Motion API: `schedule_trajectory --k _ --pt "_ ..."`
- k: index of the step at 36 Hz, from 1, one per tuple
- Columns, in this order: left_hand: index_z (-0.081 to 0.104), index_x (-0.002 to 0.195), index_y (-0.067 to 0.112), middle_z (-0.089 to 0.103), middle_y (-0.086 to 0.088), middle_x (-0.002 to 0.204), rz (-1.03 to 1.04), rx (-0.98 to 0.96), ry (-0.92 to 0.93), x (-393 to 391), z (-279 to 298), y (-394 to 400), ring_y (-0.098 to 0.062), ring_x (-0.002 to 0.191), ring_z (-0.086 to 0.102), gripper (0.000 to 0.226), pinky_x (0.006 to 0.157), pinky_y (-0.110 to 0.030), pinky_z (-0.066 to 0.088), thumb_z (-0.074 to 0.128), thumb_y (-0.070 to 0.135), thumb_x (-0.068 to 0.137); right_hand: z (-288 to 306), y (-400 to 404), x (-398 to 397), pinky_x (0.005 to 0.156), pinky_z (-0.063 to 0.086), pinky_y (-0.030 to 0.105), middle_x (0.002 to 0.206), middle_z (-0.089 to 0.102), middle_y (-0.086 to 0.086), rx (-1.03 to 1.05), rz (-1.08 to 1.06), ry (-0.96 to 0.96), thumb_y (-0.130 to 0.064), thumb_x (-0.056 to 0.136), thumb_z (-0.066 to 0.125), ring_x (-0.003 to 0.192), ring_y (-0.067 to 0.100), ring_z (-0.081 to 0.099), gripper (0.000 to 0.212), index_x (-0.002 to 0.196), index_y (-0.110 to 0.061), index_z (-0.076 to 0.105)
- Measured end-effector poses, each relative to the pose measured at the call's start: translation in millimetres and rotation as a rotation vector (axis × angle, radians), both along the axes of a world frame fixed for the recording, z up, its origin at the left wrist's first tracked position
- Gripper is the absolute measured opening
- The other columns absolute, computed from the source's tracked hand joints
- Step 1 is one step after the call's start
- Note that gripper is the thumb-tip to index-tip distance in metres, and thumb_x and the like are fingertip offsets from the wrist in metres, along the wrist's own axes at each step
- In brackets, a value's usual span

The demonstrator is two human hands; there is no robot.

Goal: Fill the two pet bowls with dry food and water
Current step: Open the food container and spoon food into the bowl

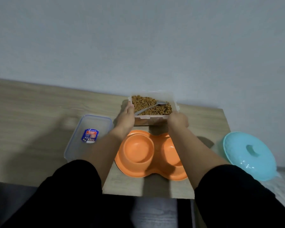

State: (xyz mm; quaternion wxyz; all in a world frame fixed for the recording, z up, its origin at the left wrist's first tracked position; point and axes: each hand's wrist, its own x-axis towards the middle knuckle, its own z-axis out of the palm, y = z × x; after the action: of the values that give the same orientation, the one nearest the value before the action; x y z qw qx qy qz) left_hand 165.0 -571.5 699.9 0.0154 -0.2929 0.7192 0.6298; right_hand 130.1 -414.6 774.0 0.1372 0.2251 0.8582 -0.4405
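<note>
— So where are the hands?
— Both grasp the tub (153, 120) of kibble (150, 105) at frame centre: left hand (126, 118) on its left wall, right hand (178, 120) at its near right corner. A spoon (150, 107) lies in it.
— And the bowls?
— Empty, orange (138, 149), just below on the surface (31, 116); lid (89, 137) to their left

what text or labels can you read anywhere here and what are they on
"LOCK & LOCK": only "LOCK" reads clearly, upside down to the camera, on the blue sticker on the clear lid.
Red panel and small print on that sticker: too blurred to read.
Nothing readable on the orange bowls, food container or blue lid.
</note>
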Motion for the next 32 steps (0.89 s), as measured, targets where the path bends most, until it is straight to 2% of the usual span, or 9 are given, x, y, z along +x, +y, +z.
schedule_trajectory --k 3,7,11,17,19,21,24,28,32 --pt "0.029 0.14 0.052 0.032 0.011 0.154 0.079 0.156 0.084 13 22 4 -0.023 0.139 0.036 0.075 0.108 -0.047 0.034 0.039 0.077 0.07 5 3 8 0.1 0.039 0.036 0.133 0.054 0.019 0.076 0.035 0.095 -0.012 0.101 0.029 0.125 0.034 0.049 0.039 0.127 0.001 0.055" --pt "0.019 0.151 0.038 0.028 0.003 0.156 0.178 0.448 0.203 37 43 13 -0.031 0.136 0.041 0.068 0.096 -0.048 0.048 0.055 0.04 0.093 7 8 33 0.105 0.038 0.042 0.128 0.056 0.023 -0.043 0.003 0.158 -0.019 0.101 0.03 0.12 0.039 0.05 0.041 0.122 0.004 0.057" --pt "0.033 0.143 0.035 0.052 -0.004 0.14 0.197 0.547 0.213 78 54 22 -0.033 0.115 0.059 0.065 0.072 -0.05 0.059 0.064 0.035 0.086 9 19 59 0.094 0.04 0.037 0.119 0.062 0.021 -0.064 0.124 0.209 -0.02 0.101 0.032 0.114 0.037 0.053 0.04 0.113 0.002 0.064" --pt "0.033 0.142 0.044 0.057 -0.001 0.135 0.301 0.539 0.321 137 57 37 -0.034 0.118 0.059 0.067 0.092 -0.063 0.048 0.065 0.048 0.082 17 34 85 0.076 0.04 0.032 0.1 0.067 0.019 -0.072 0.332 0.24 -0.02 0.098 0.038 0.099 0.034 0.058 0.032 0.093 -0.007 0.067" --pt "0.032 0.143 0.045 0.053 -0.003 0.141 0.36 0.564 0.346 151 55 46 -0.033 0.124 0.055 0.087 0.1 -0.062 0.042 0.072 0.061 0.067 21 35 95 0.084 0.042 0.033 0.111 0.064 0.016 -0.013 0.408 0.322 -0.016 0.096 0.041 0.105 0.033 0.056 0.028 0.111 -0.009 0.063" --pt "0.034 0.142 0.043 0.054 -0.005 0.14 0.395 0.576 0.382 165 55 56 -0.034 0.122 0.056 0.088 0.1 -0.064 0.041 0.069 0.065 0.064 28 36 107 0.095 0.04 0.036 0.123 0.056 0.013 0.155 0.469 0.533 -0.013 0.091 0.049 0.115 0.031 0.049 0.041 0.131 -0.016 0.054" --pt "0.037 0.14 0.042 0.055 -0.005 0.137 0.447 0.527 0.414 179 58 66 -0.033 0.121 0.057 0.076 0.096 -0.065 0.043 0.06 0.064 0.071 46 31 122 0.092 0.041 0.038 0.115 0.053 0.007 0.337 0.683 0.778 -0.014 0.084 0.057 0.111 0.027 0.046 0.045 0.127 -0.026 0.058" --pt "0.033 0.145 0.035 0.054 -0.009 0.137 0.484 0.471 0.492 190 69 76 -0.031 0.121 0.057 0.073 0.098 -0.061 0.044 0.056 0.059 0.079 60 20 134 0.088 0.047 0.035 0.108 0.057 0.006 0.291 1.083 0.699 -0.008 0.083 0.056 0.105 0.024 0.055 0.039 0.115 -0.026 0.068" --pt "0.03 0.146 0.035 0.05 -0.01 0.14 0.498 0.426 0.511 201 72 83 -0.031 0.122 0.055 0.072 0.096 -0.058 0.048 0.053 0.061 0.083 65 14 150 0.083 0.047 0.032 0.104 0.054 0.006 0.275 1.241 0.686 -0.004 0.085 0.057 0.103 0.024 0.055 0.032 0.107 -0.022 0.072"
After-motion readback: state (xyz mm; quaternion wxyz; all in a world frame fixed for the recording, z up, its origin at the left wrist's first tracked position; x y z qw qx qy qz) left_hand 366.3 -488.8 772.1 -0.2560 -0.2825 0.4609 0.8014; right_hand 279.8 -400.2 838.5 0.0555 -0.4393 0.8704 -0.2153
